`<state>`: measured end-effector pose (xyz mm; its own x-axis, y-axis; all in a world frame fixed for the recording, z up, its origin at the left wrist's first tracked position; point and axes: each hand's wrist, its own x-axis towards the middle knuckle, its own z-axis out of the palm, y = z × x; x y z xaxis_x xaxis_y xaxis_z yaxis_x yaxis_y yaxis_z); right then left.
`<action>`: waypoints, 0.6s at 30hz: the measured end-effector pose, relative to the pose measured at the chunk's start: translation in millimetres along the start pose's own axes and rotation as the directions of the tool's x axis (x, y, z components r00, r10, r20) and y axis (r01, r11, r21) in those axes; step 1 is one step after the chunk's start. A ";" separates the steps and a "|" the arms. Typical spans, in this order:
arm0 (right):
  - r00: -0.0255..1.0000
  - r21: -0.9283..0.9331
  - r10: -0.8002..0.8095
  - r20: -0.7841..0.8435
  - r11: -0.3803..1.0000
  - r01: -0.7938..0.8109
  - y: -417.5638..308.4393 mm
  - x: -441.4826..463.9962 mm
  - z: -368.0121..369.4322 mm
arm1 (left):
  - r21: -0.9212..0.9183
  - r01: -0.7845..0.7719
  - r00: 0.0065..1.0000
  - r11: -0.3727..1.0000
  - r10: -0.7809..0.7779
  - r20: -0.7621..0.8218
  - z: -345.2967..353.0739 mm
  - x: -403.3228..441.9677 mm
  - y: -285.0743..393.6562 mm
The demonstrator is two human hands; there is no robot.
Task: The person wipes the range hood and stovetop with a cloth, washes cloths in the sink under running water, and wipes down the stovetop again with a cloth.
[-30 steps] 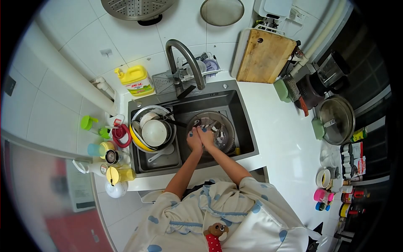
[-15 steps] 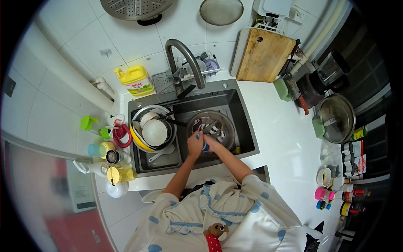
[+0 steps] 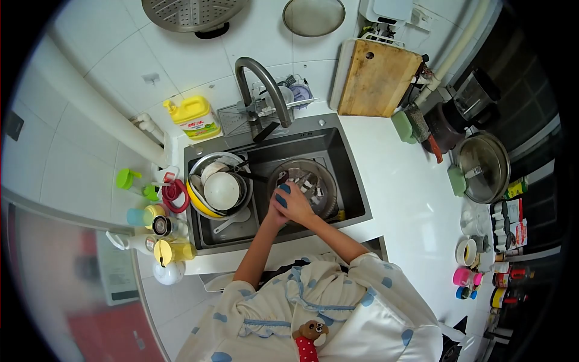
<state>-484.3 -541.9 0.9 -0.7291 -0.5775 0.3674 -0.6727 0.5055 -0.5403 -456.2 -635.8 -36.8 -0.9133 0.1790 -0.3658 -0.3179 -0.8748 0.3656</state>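
Note:
Both of my hands are pressed together over the near left rim of a round basin (image 3: 331,193) in the sink. A small dark blue item (image 3: 283,189) shows between them, its kind unclear. My right hand (image 3: 295,205) lies over the front of my left hand (image 3: 275,214), with its fingers closed around the blue item. Most of my left hand's fingers are hidden beneath. Inside the basin are several dark and white pieces (image 3: 310,181) that look wet.
Left of the basin, the sink (image 3: 356,199) holds stacked bowls (image 3: 222,190) and a white spoon (image 3: 232,221). A faucet (image 3: 265,78) arches over it. Yellow detergent (image 3: 194,117) stands behind. Cutting boards (image 3: 380,78) and a cleaver (image 3: 424,131) are to the right; bottles (image 3: 172,251) line the left.
My right hand has moved left and up over my left hand, and the two have turned about each other. More of the blue item shows on top now.

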 end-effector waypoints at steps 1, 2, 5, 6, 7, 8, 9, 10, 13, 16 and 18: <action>0.999 0.006 0.042 0.004 0.999 -0.042 -4.4 0.5 -3.0 | 0.150 -0.107 0.994 0.983 0.103 0.036 -0.3 -0.8 -1.3; 0.996 0.011 0.086 0.007 0.996 -0.086 -8.4 1.2 -6.3 | 0.151 -0.107 0.994 0.983 0.103 0.035 -8.8 7.2 -2.6; 0.985 0.019 0.173 0.014 0.985 -0.173 -12.8 3.8 -10.2 | -0.304 0.060 0.998 0.951 -0.066 -0.007 -54.1 44.1 -14.3; 0.977 -0.022 0.210 0.024 0.978 -0.209 -12.9 6.6 -9.1 | -0.271 -0.006 0.998 0.962 -0.012 -0.065 -57.2 46.5 -16.2; 0.969 -0.062 0.247 0.032 0.968 -0.245 -13.1 9.5 -8.1 | -0.234 -0.071 0.992 0.970 0.044 -0.120 -60.2 48.6 -18.1; 0.969 -0.061 0.247 0.030 0.968 -0.245 -13.0 12.5 -7.5 | -0.192 -0.134 0.980 0.972 0.101 -0.172 -63.0 51.0 -19.6; 0.949 -0.077 0.305 0.081 0.951 -0.299 -12.0 15.9 -7.4 | -0.147 -0.194 0.963 0.970 0.159 -0.220 -57.0 50.5 -18.7; 0.923 -0.097 0.363 0.131 0.931 -0.353 -11.1 18.3 -7.2 | -0.099 -0.249 0.940 0.963 0.216 -0.264 -51.3 49.5 -18.7; 0.853 -0.036 0.493 0.171 0.868 -0.495 -8.2 23.7 -5.1 | 0.151 -0.323 0.731 0.934 0.348 -0.587 8.8 20.6 -8.0; 0.790 0.069 0.582 0.194 0.795 -0.603 -4.0 24.2 -2.8 | 0.420 -0.396 0.649 0.816 0.573 -0.501 19.2 16.2 -11.0; 0.745 0.126 0.638 0.196 0.737 -0.664 -0.1 23.1 3.2 | 0.648 -0.293 0.592 0.703 0.666 -0.455 20.8 16.2 -5.9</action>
<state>-500.7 -557.4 7.0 -0.9473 -0.2334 -0.2193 0.0042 0.6756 -0.7373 -474.4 -618.4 -27.1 -0.6364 -0.6809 -0.3624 -0.1211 -0.3758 0.9188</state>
